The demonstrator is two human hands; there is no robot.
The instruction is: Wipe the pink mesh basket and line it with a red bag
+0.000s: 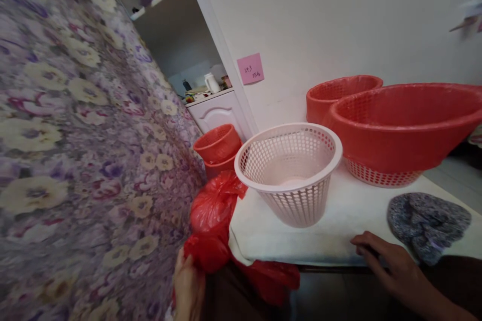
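The left hand point(188, 286) grips a crumpled red plastic bag point(214, 220) hanging at the white bench point(339, 225) edge, the right hand point(384, 261) rests open on that edge below a pale perforated plastic basket point(289, 175), far beneath a pink sticky note point(250, 68) with illegible scribbled digits

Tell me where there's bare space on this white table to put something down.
The table top is free in front, between the white basket and the grey knitted cloth, just beyond the right hand. The back is crowded with lined red baskets. The left edge has the red bag in the left hand.
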